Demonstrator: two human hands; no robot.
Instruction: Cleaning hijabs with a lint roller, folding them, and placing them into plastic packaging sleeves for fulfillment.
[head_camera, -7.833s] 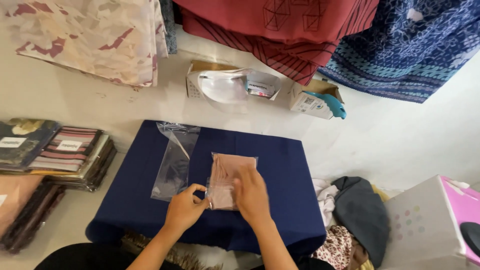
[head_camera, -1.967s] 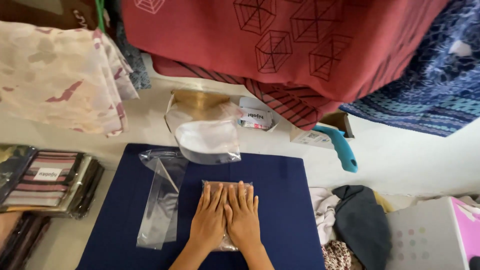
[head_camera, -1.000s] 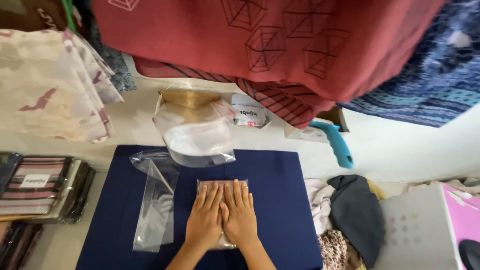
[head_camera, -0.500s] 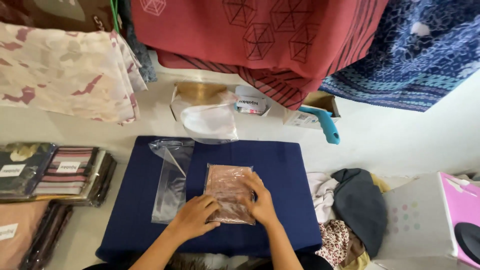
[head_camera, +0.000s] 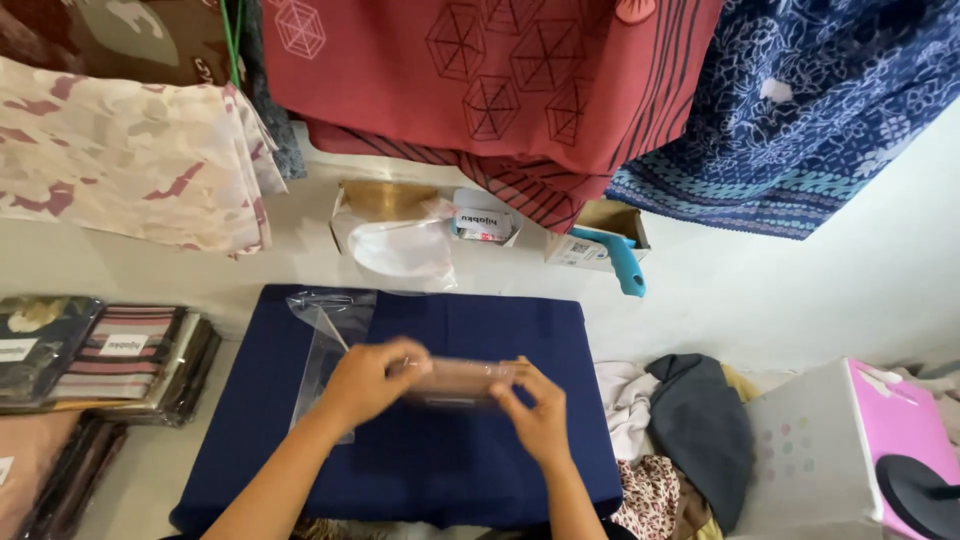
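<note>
Low pad covered in navy-blue cloth (head_camera: 470, 470) on pale floor (head_camera: 780, 300), bearing an empty clear plastic sleeve (head_camera: 325, 345)

I see a glossy clear plastic packet (head_camera: 460, 378) of pinkish cloth held between my left hand (head_camera: 368, 378) and right hand (head_camera: 538, 418), over a matt navy cloth (head_camera: 440, 470); beside it, an empty shiny plastic bag (head_camera: 325, 345); at right, a smooth white-and-pink box (head_camera: 850, 450)
</note>
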